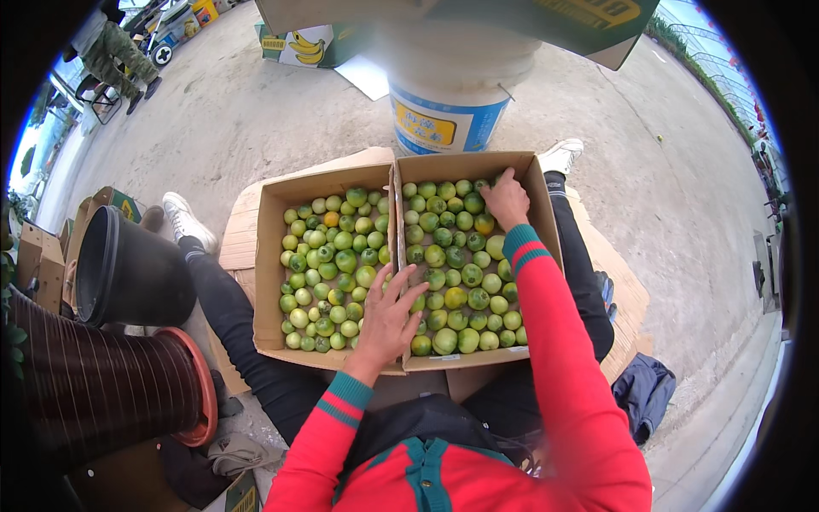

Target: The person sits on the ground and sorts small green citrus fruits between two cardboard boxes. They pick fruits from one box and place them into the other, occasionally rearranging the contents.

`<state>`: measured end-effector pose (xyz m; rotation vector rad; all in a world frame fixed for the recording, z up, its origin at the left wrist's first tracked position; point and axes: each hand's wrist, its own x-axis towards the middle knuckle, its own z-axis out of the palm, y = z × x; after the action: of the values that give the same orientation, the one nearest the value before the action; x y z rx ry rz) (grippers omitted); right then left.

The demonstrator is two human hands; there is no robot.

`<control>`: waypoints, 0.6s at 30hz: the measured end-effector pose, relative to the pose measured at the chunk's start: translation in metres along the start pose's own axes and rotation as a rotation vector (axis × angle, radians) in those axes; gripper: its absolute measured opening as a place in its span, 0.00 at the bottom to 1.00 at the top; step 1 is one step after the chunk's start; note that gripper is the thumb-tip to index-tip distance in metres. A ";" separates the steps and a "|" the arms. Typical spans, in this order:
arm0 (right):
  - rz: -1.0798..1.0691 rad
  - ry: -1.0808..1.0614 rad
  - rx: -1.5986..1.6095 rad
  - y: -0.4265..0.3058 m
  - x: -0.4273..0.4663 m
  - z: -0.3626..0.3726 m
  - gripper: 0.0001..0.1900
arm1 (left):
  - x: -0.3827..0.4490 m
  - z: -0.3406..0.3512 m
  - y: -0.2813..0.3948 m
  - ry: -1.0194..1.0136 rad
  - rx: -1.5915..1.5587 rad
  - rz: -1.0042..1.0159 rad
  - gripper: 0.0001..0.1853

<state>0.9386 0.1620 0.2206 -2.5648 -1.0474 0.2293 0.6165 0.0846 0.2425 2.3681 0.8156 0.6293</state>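
Two open cardboard boxes stand side by side between my outstretched legs. The left box (272, 256) and the right box (467, 168) each hold a spread layer of mostly green tomatoes (346, 260), a few of them turning orange. My right hand (507, 200) reaches into the far right corner of the right box, its fingers at the tomatoes there; whether it grips one is hidden. Over the wall where the boxes meet, my left hand (389, 313) is held with fingers spread, near a green tomato (416, 303) on its right side.
A large white bucket (473, 121) stands just beyond the boxes, with a carton (576, 32) on top. At left are a black bucket (137, 269) and a big brown ribbed pot (109, 377). Flattened cardboard (614, 288) lies under the boxes. A person (115, 57) stands far left.
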 end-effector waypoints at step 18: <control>-0.304 -1.140 1.140 -0.031 -0.187 -0.046 0.26 | -0.013 0.002 -0.003 0.232 -0.188 0.141 0.35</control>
<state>0.7986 0.0393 0.2772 -1.0997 -1.0738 1.7164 0.6075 0.0777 0.2355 2.2203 0.6560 1.0091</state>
